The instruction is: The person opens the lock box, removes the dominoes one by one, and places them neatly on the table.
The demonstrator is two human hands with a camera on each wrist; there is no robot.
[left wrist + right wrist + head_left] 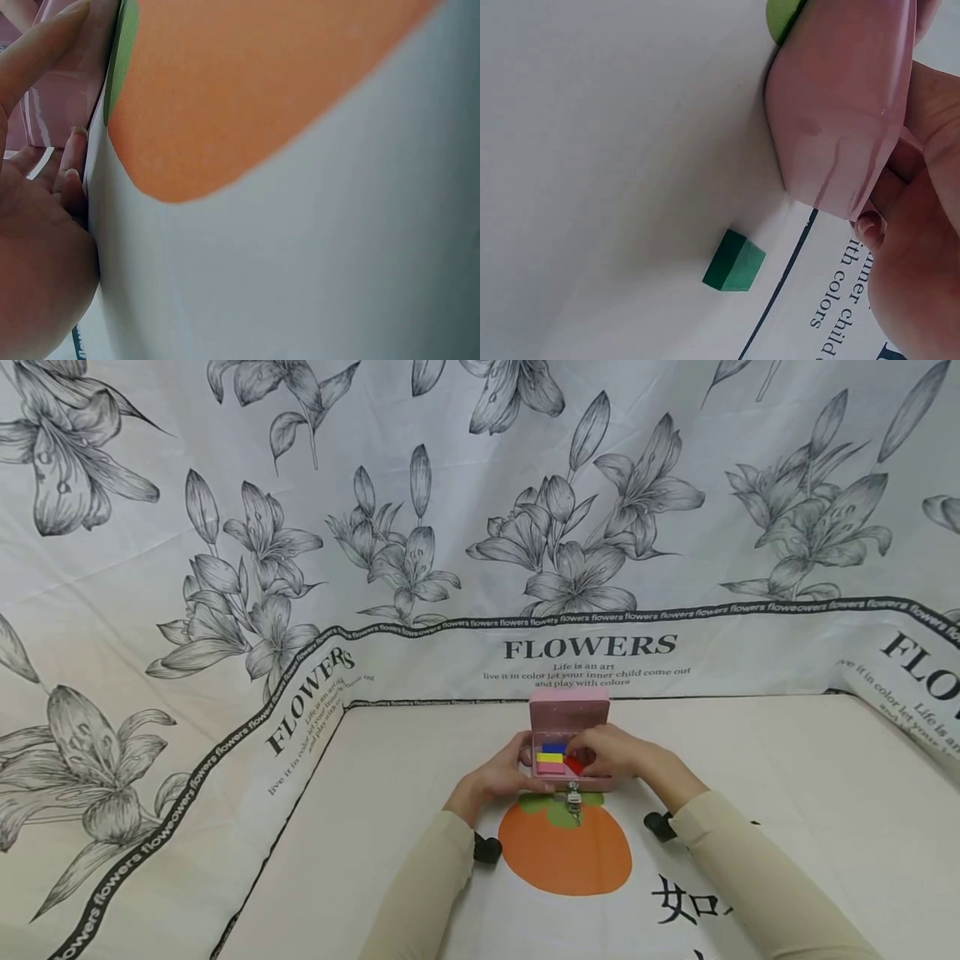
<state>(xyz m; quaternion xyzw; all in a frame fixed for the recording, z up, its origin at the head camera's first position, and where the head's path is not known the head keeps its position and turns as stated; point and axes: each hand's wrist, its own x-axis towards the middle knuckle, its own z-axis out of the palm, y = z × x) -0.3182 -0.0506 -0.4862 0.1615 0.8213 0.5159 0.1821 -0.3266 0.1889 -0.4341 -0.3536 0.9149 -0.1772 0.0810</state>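
A pink box (570, 717) with its hinged lid raised stands on the cloth-covered table. My left hand (501, 775) holds the box's left side, thumb along the front and fingers round the side. Inside lie a blue block (553, 748), a yellow block (550, 758) and a pink block (551, 768). My right hand (611, 752) reaches in over the right wall, its fingertips pinching a tilted red block (574, 765); its fingers hide the box's right part. A small lock with keys (573, 800) hangs at the front.
In the right wrist view a green block (735, 261) lies on the table beside the box; the head view does not show it. A printed orange fruit (566, 852) covers the cloth before the box. Behind the box rises a flower-printed curtain (420, 668).
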